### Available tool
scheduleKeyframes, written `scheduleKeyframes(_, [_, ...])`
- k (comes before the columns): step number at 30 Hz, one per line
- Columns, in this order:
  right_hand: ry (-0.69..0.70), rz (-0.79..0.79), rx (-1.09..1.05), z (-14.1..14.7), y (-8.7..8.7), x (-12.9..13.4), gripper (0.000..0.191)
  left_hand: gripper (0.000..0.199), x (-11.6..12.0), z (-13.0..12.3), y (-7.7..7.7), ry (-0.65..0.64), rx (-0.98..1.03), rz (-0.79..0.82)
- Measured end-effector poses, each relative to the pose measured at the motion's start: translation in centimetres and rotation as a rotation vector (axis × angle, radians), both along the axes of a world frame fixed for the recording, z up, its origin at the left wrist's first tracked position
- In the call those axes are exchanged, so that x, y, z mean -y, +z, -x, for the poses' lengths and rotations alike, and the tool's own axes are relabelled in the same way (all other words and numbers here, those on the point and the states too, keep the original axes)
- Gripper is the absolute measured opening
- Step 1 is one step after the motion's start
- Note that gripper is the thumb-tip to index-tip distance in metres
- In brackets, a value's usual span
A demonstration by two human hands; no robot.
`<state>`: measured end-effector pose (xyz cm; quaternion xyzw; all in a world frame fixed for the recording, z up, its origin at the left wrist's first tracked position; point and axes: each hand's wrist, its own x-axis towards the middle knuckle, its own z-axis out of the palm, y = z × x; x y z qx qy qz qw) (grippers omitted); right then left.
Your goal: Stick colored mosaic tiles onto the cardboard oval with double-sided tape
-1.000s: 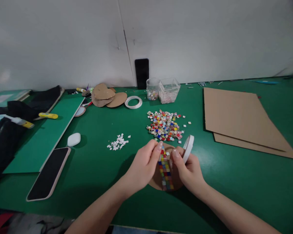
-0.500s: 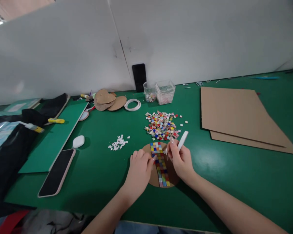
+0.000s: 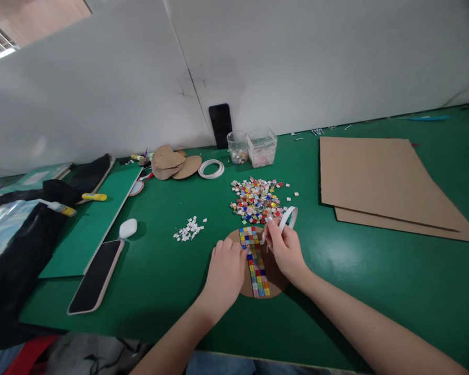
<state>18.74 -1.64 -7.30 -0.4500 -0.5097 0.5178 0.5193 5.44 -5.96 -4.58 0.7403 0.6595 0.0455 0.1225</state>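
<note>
A round cardboard disc lies on the green table near its front edge, bearing a long strip of small coloured mosaic tiles. My left hand holds down the left side of this disc, fingers bent and thumb reaching over the tile strip. Its fingertips are partly hidden. Above the disc's right side, my right hand is closed on a thin roll of white tape, which stands up out of the fist as a loop. A short white end hangs by its fingertips, beside the tiles.
Loose coloured tiles are heaped beyond the disc, with white scraps to the left. Behind stand clear containers and a dark phone. Cardboard sheets lie right; another phone and an earbud case lie left.
My right hand has turned the tape roll, so it shows as an open loop instead of edge-on. My left hand has stayed on the disc. The view has shifted slightly.
</note>
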Motion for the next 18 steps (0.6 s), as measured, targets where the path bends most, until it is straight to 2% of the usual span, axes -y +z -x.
scheduleKeyframes(6, [0.017,0.006,-0.015,0.1,0.0,0.0,0.040,0.031,0.3,-0.6,-0.2,0.004,-0.136,0.013])
scheduleKeyframes(12, [0.028,0.042,-0.009,0.2,-0.2,-0.1,0.040,0.025,0.4,-1.0,-0.7,-0.018,-0.291,-0.091])
scheduleKeyframes(18, [0.005,0.004,0.034,0.1,0.1,0.0,0.041,0.019,0.4,-0.8,-1.6,-0.031,-0.308,-0.169])
